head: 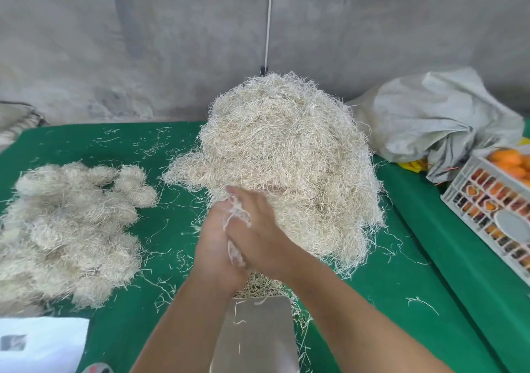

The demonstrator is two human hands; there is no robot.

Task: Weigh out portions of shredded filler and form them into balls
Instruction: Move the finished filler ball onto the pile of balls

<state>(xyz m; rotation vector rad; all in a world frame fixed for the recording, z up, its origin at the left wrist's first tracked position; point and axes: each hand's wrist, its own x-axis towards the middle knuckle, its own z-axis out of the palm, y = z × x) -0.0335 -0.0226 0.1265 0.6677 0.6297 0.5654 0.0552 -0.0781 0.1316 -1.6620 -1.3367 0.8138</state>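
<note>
A large filler heap (289, 166) sits centre on the table (430, 272), formed balls (68, 229) left, crate (493, 200) right, scale pan (258, 335) nearest.

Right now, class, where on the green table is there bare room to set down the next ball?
Nearly bare green cloth, with stray shreds, lies between the finished balls and the big filler heap; more between the heap and the crate. The hands and the scale pan crowd the front middle.
</note>
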